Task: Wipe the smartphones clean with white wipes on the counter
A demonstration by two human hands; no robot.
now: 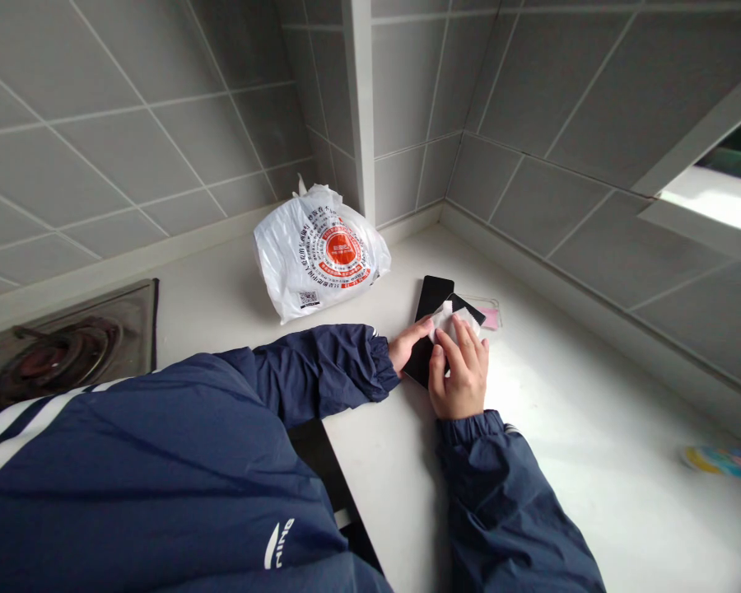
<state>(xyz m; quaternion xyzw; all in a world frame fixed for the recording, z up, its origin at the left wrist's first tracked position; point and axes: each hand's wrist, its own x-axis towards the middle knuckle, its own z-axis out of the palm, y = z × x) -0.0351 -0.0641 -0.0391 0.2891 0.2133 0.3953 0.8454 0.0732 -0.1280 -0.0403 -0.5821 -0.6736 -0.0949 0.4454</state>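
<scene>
My left hand [410, 342] reaches in from the left with its fingers at the left end of a small white sachet [443, 316] that has a jagged edge. My right hand [462, 371] is bent over the same sachet, fingertips pressed on its right part. Both hands are just above a flat black phone-like slab [435, 292] lying on the counter. A smaller black slab [468, 308] lies angled across its upper right. Beside that is a clear phone case [491, 319] with a pink patch. My palms hide part of the sachet and the larger slab.
A white plastic bag [321, 255] with red and black print stands by the wall corner. At the left is a gas stove [67, 338]. A colourful packet [725, 461] lies at the far right of the white counter [561, 461]. Grey tiled walls enclose the corner.
</scene>
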